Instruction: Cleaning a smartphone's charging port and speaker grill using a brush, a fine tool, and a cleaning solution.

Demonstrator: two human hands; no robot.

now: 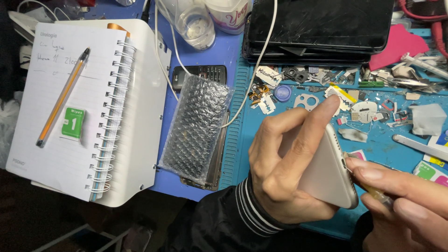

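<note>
My left hand (289, 163) grips a white smartphone (329, 179), tilted on its edge above the blue work mat (378, 149), index finger stretched along its upper side. My right hand (401, 200) comes in from the lower right and pinches a small thin tool (375, 192) against the phone's bottom corner. The tool's tip is mostly hidden by my fingers.
A spiral notebook (70, 107) with an orange pen (63, 95) and a green packet (73, 123) lies left. A bubble-wrapped flat item (196, 128) and a black keypad phone (200, 73) sit centre. Stacked black screens (322, 28), a clear cup (196, 25), and several scattered small parts (364, 93) are behind.
</note>
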